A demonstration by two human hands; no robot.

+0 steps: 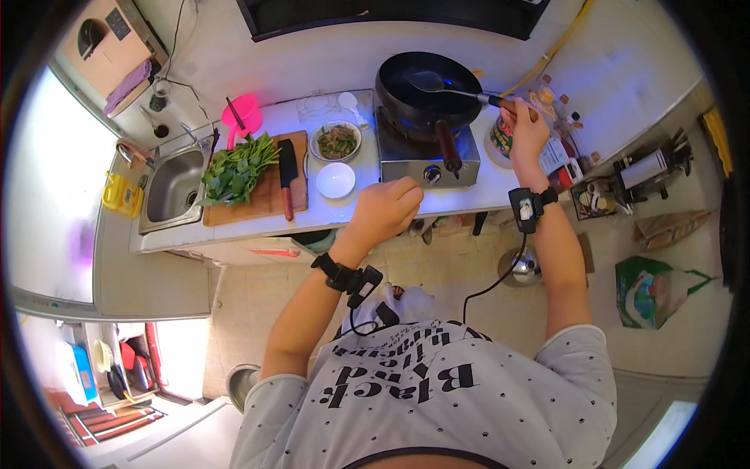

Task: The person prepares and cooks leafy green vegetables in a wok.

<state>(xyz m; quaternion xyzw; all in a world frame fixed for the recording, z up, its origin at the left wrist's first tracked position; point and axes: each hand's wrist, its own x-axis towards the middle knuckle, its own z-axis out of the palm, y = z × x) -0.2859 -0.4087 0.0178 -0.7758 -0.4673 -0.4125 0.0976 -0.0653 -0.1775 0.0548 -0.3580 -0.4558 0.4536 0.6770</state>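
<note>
My right hand (528,132) grips the wooden handle of a metal wok turner (463,92). The turner's head hangs over the inside of a dark wok (404,108), which looks empty. The wok sits on a single-burner gas stove (430,161) with its wooden handle (448,149) pointing toward me. My left hand (389,208) is curled in a loose fist before the stove's front left corner, with nothing visible in it. To its upper left stand an empty white bowl (336,180) and a bowl of cooked food with green pieces (336,142).
Leafy greens (243,170) and a cleaver (287,176) lie on a wooden cutting board (217,218) beside the steel sink (170,193). A pink strainer or scoop (249,114) sits behind. Bottles (571,120) and a labelled tub (500,138) crowd the stove's right.
</note>
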